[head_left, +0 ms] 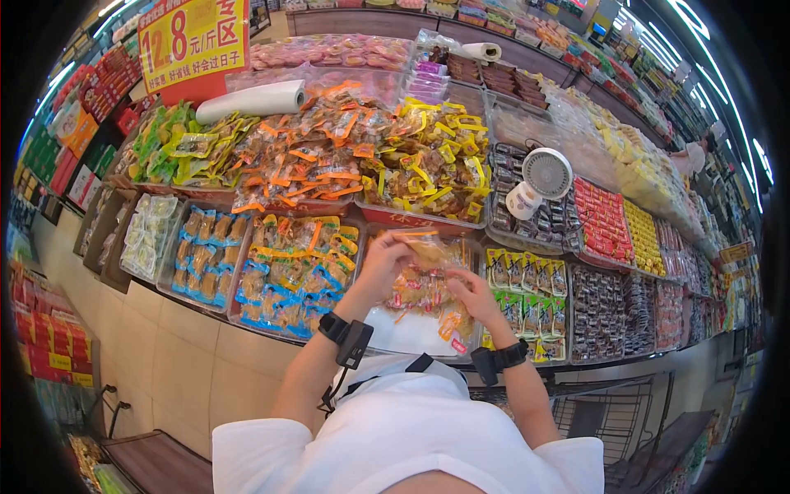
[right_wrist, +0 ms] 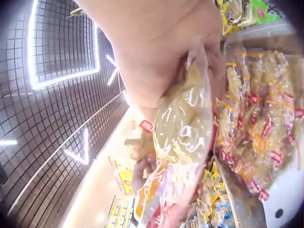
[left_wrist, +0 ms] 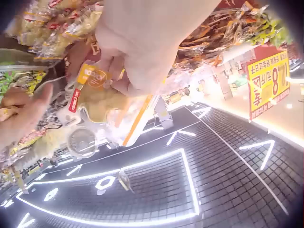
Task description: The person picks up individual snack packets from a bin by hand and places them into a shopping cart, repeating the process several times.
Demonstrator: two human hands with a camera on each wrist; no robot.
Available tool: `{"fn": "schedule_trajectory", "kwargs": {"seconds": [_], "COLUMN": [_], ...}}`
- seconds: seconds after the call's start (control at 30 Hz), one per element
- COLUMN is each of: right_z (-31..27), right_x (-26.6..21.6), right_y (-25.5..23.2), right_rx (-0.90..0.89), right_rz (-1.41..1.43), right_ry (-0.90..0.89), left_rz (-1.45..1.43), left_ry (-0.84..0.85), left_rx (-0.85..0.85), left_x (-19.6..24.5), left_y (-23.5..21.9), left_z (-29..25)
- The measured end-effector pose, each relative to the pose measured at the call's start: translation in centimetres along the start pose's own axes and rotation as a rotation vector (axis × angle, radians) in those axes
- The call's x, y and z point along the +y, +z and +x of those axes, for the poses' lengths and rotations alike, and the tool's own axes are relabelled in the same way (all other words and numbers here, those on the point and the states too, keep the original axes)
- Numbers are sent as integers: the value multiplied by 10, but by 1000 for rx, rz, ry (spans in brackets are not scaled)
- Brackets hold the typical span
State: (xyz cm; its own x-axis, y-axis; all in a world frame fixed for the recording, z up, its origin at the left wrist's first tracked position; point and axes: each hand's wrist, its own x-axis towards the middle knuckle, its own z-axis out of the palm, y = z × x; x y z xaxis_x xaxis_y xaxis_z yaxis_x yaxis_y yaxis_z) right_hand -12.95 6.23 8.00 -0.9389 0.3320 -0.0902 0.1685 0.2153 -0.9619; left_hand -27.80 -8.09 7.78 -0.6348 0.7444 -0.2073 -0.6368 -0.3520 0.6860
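Observation:
My left hand [head_left: 385, 265] pinches a clear snack packet [left_wrist: 97, 102] with an orange label and a small red one; pale food shows inside. In the head view this packet [head_left: 424, 249] is above a clear tray [head_left: 395, 325] of similar packets. My right hand [head_left: 476, 298] is on the tray's right side, lower than the left. Its fingers grip another clear packet [right_wrist: 185, 126], glossy, with pale food in it, as the right wrist view shows. Similar packets [right_wrist: 263, 118] with red and orange labels lie in the tray, whose white bottom is partly bare.
Bins of blue-edged packets [head_left: 288, 272] stand left of the tray, yellow and green packets [head_left: 527, 296] right. Behind are heaps of orange-edged [head_left: 313, 148] and yellow packets [head_left: 428, 160], a white fan [head_left: 543, 177], a plastic roll [head_left: 251, 102] and a price sign [head_left: 193, 41].

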Motion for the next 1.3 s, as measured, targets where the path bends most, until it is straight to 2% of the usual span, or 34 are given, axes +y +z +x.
{"fn": "schedule_trajectory", "kwargs": {"seconds": [0.07, 0.13, 0.17, 0.23, 0.33, 0.43, 0.5, 0.63, 0.7, 0.73, 0.77, 0.8, 0.83, 0.9, 0.97, 1.03, 1.17, 1.23, 1.27, 1.3], "right_z": [2, 4, 5, 4, 4, 8, 11, 14, 15, 15, 15, 14, 13, 15, 18, 19, 28, 37, 42, 47], "right_x": [0, 11, 16, 20, 20, 23, 24, 26, 22, 18, 16, 13, 12, 26, 39, 43, 42, 43, 47, 53], "right_y": [-11, -22, -25, -29, -24, -21, -20, -18, -14, -12, -8, -4, -2, -1, -2, -4, -14, -21, -27, -29], "right_rx": [34, 145, 148, 153, 162, 128, 103, 97, 64, 31, 30, -48, -126, -136, -148, 18, 155, 284, 275, 275], "right_rz": [-41, 7, 12, -34, 5, 22, 15, 32, 64, 94, 96, 68, 40, -17, -74, 140, 187, 637, 732, 729], "right_ry": [63, 47, 54, 76, 97, 143, 149, 163, 116, 63, 67, 149, 230, 217, 203, 204, 212, 302, 324, 309], "left_rz": [-72, -45, -15, -60, -46, -42, -36, -54, 521, 520, 692, 862, 861, 842, 843, 862, 962, 1226, 1226, 1296], "left_ry": [247, 254, 273, 186, 255, 208, 126, 15, -2, -5, -4, -1, -3, -62, -48, -25, 25, 341, 349, 439], "left_rx": [-129, -178, -234, -249, -342, -310, -133, 6, -172, -170, -268, -368, -368, -325, -310, -306, -223, -157, -159, -177], "left_x": [11, 20, 25, 25, 16, 14, 15, 15, 12, 8, 2, -4, -12, -27, -35, -38, -38, -43, -47, -52], "left_y": [-9, -11, -12, -16, -20, -20, -19, -25, -30, -30, -27, -23, -19, -14, -17, -16, -6, -11, -15, -19], "left_z": [16, 19, 20, 25, 36, 37, 36, 33, 32, 32, 33, 33, 32, 31, 36, 39, 45, 56, 60, 64]}}
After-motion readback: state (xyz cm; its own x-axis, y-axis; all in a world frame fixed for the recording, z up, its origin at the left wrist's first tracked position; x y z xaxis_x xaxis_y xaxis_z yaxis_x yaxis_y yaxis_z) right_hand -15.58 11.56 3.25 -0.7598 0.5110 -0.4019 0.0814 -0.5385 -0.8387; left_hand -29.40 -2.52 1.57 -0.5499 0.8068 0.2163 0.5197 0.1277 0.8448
